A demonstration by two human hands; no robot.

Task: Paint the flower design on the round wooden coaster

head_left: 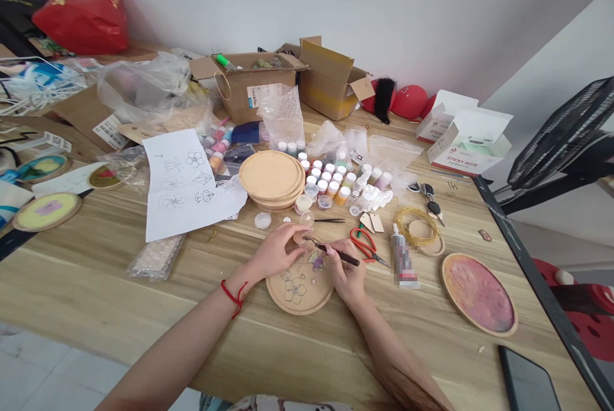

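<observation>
A round wooden disc (298,288) with flower outlines drawn on it lies on the wooden table (144,309) in front of me. My left hand (275,250) rests at the disc's upper left edge, fingers curled together near a small open jar (307,218); what it pinches is too small to name. A red string circles that wrist. My right hand (346,268) grips a thin dark-handled tool (332,250) like a pen, its tip pointing left over the purple-coloured flower on the disc.
A stack of blank wooden discs (271,178), several small paint jars (330,181), red scissors (365,245), a glue tube (401,259), coiled gold wire (416,224), a pink painted disc (478,293), a sheet of flower sketches (185,184), cardboard boxes (330,78) and a phone (527,380) surround the work.
</observation>
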